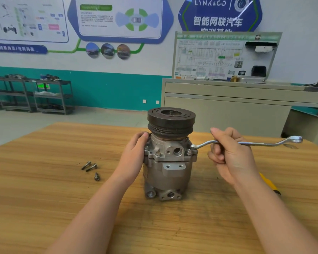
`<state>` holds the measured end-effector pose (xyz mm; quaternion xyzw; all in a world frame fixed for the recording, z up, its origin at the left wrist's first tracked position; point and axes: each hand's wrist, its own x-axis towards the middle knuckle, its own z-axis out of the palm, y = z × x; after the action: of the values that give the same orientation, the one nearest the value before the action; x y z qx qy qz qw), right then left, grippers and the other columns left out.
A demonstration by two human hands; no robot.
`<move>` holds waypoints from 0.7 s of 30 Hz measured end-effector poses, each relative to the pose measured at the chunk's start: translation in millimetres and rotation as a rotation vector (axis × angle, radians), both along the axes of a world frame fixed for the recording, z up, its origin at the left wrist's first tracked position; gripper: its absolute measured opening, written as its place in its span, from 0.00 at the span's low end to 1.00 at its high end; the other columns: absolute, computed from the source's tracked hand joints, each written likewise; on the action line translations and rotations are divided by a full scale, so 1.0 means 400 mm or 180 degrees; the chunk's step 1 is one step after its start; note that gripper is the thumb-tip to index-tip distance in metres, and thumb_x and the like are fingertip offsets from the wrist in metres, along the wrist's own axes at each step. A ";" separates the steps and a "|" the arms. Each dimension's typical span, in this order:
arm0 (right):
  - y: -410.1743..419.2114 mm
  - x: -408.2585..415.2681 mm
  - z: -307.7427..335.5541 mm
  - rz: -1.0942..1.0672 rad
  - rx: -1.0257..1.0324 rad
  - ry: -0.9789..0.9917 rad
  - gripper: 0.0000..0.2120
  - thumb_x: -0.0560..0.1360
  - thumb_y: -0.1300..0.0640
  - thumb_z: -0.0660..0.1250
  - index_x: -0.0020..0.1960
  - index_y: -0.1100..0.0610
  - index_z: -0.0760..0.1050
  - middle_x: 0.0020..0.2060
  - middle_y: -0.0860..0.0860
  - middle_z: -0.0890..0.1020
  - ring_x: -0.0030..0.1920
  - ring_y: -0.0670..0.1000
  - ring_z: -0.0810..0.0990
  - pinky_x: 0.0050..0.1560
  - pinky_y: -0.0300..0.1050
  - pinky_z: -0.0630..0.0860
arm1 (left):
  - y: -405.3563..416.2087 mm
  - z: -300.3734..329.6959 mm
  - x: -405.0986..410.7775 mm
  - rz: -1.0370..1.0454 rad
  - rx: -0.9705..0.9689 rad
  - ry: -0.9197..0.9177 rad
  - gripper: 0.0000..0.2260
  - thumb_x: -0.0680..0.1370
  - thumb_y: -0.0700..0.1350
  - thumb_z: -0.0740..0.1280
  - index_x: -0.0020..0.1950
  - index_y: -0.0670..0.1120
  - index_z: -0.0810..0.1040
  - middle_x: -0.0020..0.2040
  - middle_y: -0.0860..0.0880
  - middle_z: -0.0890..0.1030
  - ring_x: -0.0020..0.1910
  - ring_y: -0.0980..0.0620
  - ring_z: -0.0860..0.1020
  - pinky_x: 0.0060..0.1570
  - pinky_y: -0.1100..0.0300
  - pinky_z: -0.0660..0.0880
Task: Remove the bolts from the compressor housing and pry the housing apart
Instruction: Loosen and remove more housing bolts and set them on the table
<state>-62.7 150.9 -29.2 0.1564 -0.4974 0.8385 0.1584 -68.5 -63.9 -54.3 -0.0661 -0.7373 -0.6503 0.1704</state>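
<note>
The left hand (136, 151) cupped the cast grey compressor housing (168, 162) while the right hand (229, 156) gripped a cranked, shiny ring spanner (255, 143).

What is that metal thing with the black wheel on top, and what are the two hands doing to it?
The picture comes from a camera on a person's head, looking down at their own hands. The grey metal thing is a car's compressor, standing on a wooden table, with a black pulley on top. The left hand steadies it. The right hand grips a long wrench whose end sits on a bolt at the compressor's side. Three loose bolts lie on the table. Something yellow peeks out behind the right arm.
</note>
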 end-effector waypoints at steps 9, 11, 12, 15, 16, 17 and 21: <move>-0.039 0.062 -0.011 -0.1226 0.1271 0.1013 0.20 0.72 0.49 0.68 0.26 0.52 0.64 0.20 0.50 0.67 0.24 0.45 0.66 0.28 0.35 0.66 | 0.004 0.001 0.005 0.0043 0.0091 0.0025 0.11 0.84 0.51 0.55 0.57 0.54 0.78 0.52 0.57 0.81 0.51 0.66 0.77 0.48 0.65 0.71; -0.065 0.086 -0.019 -0.1614 0.1600 0.1546 0.21 0.76 0.50 0.64 0.28 0.51 0.61 0.23 0.49 0.64 0.25 0.41 0.64 0.27 0.32 0.62 | 0.006 0.002 0.005 0.0073 0.0097 0.0037 0.10 0.84 0.51 0.56 0.52 0.58 0.76 0.51 0.59 0.80 0.47 0.71 0.76 0.45 0.68 0.69; -0.081 0.098 -0.024 -0.1720 0.1712 0.1804 0.20 0.77 0.51 0.63 0.29 0.50 0.60 0.24 0.47 0.63 0.25 0.40 0.63 0.27 0.30 0.60 | 0.006 0.002 0.005 0.0078 0.0100 0.0046 0.10 0.84 0.51 0.56 0.52 0.57 0.76 0.51 0.59 0.80 0.48 0.70 0.77 0.45 0.68 0.69; -0.115 0.116 -0.038 -0.1867 0.1808 0.2081 0.20 0.80 0.46 0.60 0.31 0.48 0.59 0.25 0.46 0.63 0.24 0.41 0.62 0.25 0.33 0.59 | 0.006 0.000 0.004 0.0087 0.0126 0.0063 0.10 0.84 0.51 0.56 0.52 0.57 0.76 0.51 0.58 0.80 0.50 0.66 0.76 0.46 0.66 0.70; -0.116 0.117 -0.042 -0.1876 0.1719 0.2029 0.22 0.80 0.44 0.58 0.30 0.50 0.60 0.24 0.47 0.64 0.24 0.42 0.62 0.25 0.34 0.59 | 0.007 -0.001 0.004 0.0087 0.0136 0.0069 0.10 0.84 0.51 0.56 0.53 0.57 0.76 0.51 0.57 0.80 0.50 0.66 0.76 0.47 0.65 0.70; -0.115 0.115 -0.046 -0.1848 0.1572 0.1910 0.25 0.80 0.42 0.58 0.29 0.54 0.62 0.24 0.50 0.64 0.24 0.44 0.63 0.25 0.35 0.60 | 0.006 -0.001 0.003 0.0089 0.0139 0.0077 0.10 0.84 0.51 0.56 0.53 0.57 0.76 0.52 0.57 0.80 0.51 0.65 0.76 0.47 0.65 0.70; -0.086 0.090 -0.042 -0.1568 0.0792 0.1184 0.25 0.77 0.44 0.58 0.27 0.59 0.71 0.21 0.51 0.68 0.23 0.44 0.66 0.26 0.35 0.64 | 0.008 0.001 0.006 0.0084 0.0106 0.0067 0.09 0.84 0.51 0.55 0.55 0.56 0.75 0.52 0.58 0.80 0.52 0.64 0.75 0.47 0.65 0.70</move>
<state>-26.9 116.5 -45.9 0.1999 -0.5814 0.6649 0.4242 -66.1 -60.7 -53.8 -0.0604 -0.7254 -0.6595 0.1878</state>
